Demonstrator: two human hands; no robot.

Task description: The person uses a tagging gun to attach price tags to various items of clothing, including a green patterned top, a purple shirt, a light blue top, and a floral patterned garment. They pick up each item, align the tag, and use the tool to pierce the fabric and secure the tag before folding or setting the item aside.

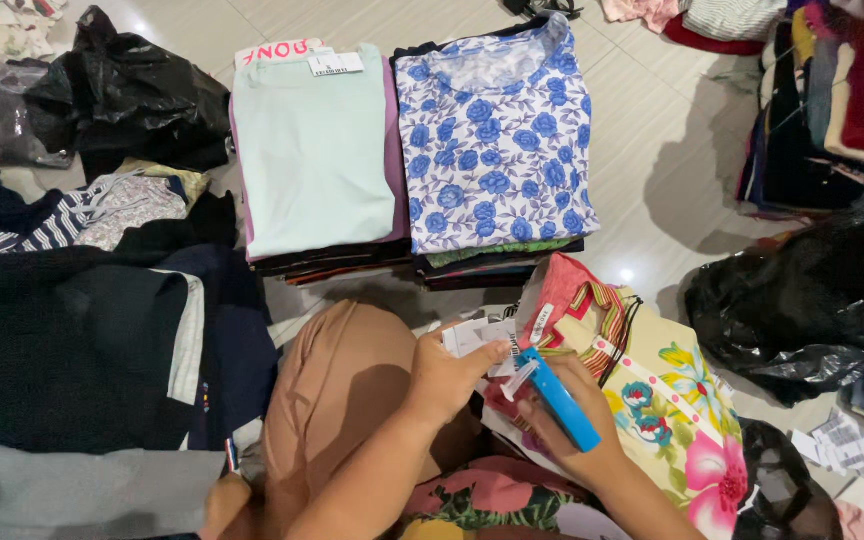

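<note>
Gripping a blue tagging gun (560, 398), the right hand (574, 430) is closed around it; white tags (474, 336) on the flowered garment (667, 400) are pinched by the left hand (447, 375), just beside the gun's tip.

The person is wearing tan trousers (342, 390) over the bent knee on the left. Near the bottom, a top (492, 495) with pink and green flowers is showing. Both arms are wearing no sleeves.
</note>
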